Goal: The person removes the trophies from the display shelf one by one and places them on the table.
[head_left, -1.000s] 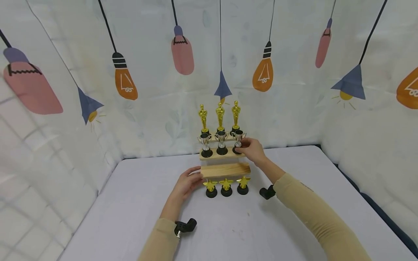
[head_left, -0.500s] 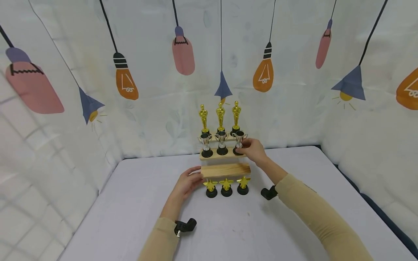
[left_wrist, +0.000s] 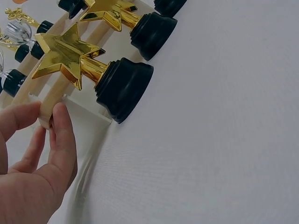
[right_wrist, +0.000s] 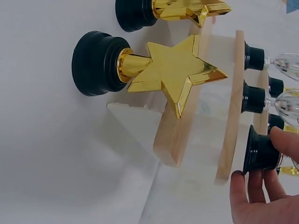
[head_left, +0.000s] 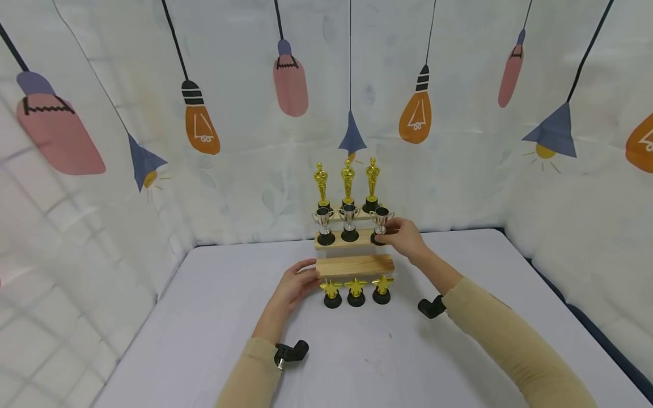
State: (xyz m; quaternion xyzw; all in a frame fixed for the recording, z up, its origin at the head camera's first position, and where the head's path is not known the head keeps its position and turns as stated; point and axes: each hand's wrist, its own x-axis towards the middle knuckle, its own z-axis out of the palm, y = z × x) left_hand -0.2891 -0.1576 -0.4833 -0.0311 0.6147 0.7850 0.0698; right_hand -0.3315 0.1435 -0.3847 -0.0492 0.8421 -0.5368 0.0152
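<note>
- Pinching the rightmost silver cup (head_left: 381, 216) by its black base (right_wrist: 264, 152) with the right hand (head_left: 406, 238), at the right end of the middle shelf (head_left: 364, 236).
- Pinching the left end of the front shelf (head_left: 355, 265) with the left hand (head_left: 294, 287); probably useful for steadying.
- Best to level the cup, seemingly tilted slightly outward, and seat it fully before letting go.
- Wise to avoid nudging the neighbouring silver cups (head_left: 349, 213) or the gold figurines (head_left: 348, 180) behind.
</note>
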